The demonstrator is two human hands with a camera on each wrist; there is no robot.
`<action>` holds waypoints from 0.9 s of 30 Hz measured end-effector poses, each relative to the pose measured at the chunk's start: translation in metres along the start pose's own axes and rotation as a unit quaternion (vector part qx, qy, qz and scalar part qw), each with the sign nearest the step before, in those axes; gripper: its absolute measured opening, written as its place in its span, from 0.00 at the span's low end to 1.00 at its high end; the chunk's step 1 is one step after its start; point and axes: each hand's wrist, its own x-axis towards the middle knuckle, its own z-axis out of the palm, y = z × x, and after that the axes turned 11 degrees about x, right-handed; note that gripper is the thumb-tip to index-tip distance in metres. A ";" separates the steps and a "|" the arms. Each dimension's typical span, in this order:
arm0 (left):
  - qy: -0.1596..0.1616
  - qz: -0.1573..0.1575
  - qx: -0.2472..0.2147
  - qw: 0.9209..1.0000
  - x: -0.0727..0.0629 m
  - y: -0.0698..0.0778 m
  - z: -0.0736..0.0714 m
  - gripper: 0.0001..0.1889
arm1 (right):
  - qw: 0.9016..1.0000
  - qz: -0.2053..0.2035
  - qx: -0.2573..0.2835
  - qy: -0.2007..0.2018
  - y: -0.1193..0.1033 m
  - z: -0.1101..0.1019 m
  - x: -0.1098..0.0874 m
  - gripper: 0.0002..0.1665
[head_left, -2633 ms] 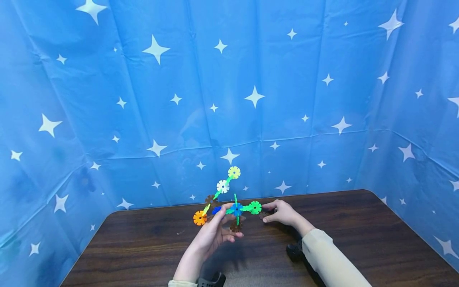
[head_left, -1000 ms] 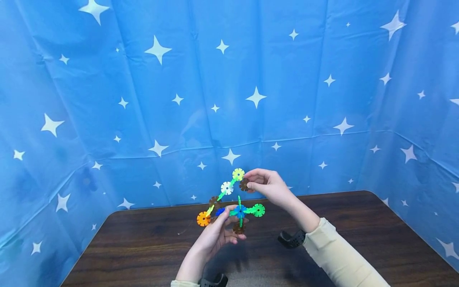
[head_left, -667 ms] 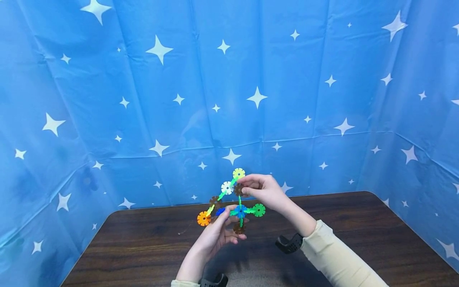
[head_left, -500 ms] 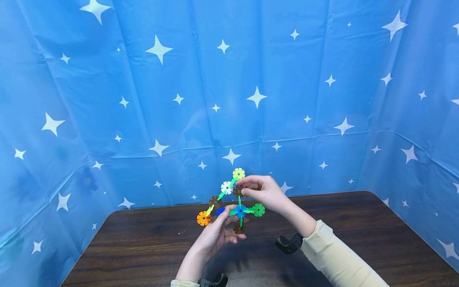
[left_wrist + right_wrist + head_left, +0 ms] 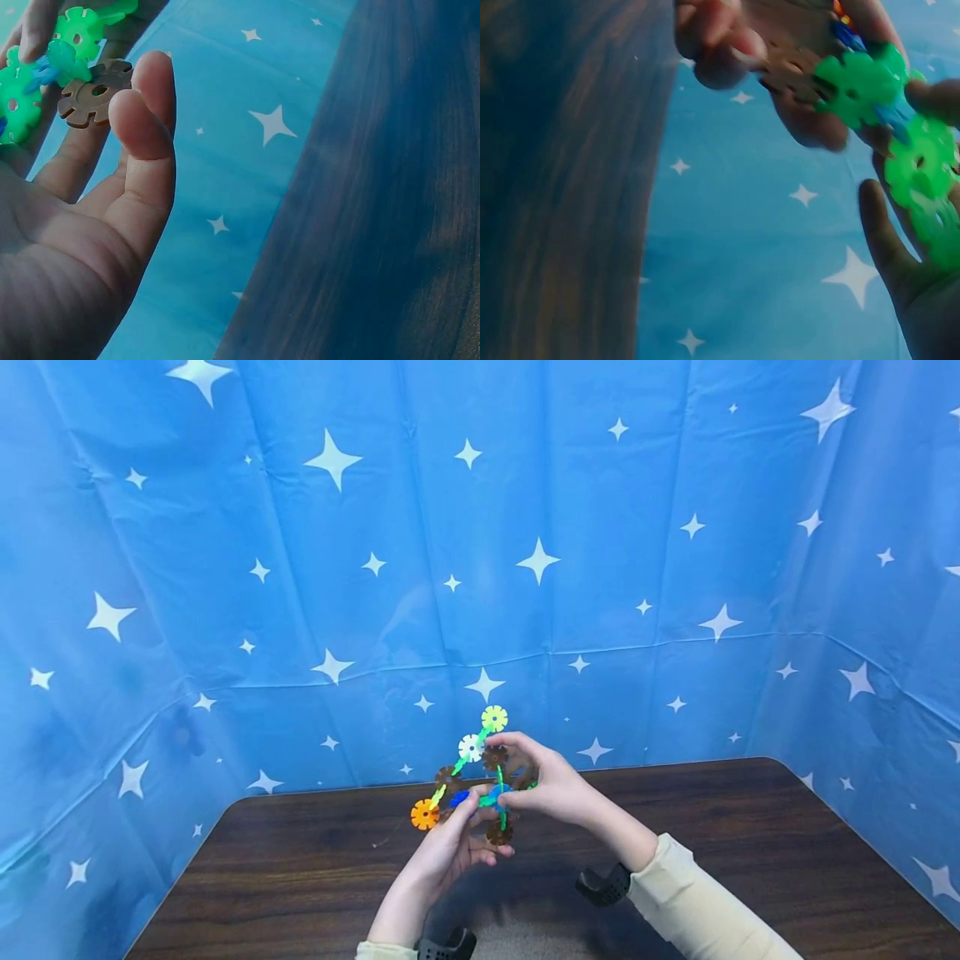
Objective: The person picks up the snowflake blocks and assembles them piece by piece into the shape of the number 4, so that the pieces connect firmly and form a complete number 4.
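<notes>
A model of linked plastic snowflake discs is held above the table in the head view. My left hand (image 5: 442, 852) grips it near the dark blue disc (image 5: 459, 798). From there a chain runs by an orange disc (image 5: 424, 815) and a white disc (image 5: 470, 748) up to a yellow disc (image 5: 494, 719). My right hand (image 5: 558, 789) spans the other branch, its thumb on the blue centre disc (image 5: 497, 795) and its index finger by the upper brown disc (image 5: 495, 757). A lower brown disc (image 5: 96, 94) sits by the left fingertips. The right hand largely hides the green end disc.
The dark wooden table (image 5: 300, 860) lies beneath both hands. A blue curtain (image 5: 375, 610) with white stars hangs behind and beside it. Each wrist wears a black strap (image 5: 603, 885).
The right hand picked up a brown disc near the table, raised it and set it on the upright green disc. Its thumb then moved down to the blue centre disc. The left hand stayed nearly still.
</notes>
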 end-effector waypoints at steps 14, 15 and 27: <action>0.007 -0.001 -0.001 1.000 0.001 0.002 0.000 0.36 | 0.996 -0.064 -0.034 0.057 0.004 0.010 -0.005 0.37; 0.006 -0.001 -0.002 1.000 0.001 0.002 0.000 0.37 | 0.995 -0.067 -0.038 0.056 0.004 0.010 -0.005 0.37; 0.000 0.001 -0.006 1.000 0.001 0.001 0.002 0.38 | 0.993 -0.097 -0.043 0.052 0.008 0.009 -0.007 0.34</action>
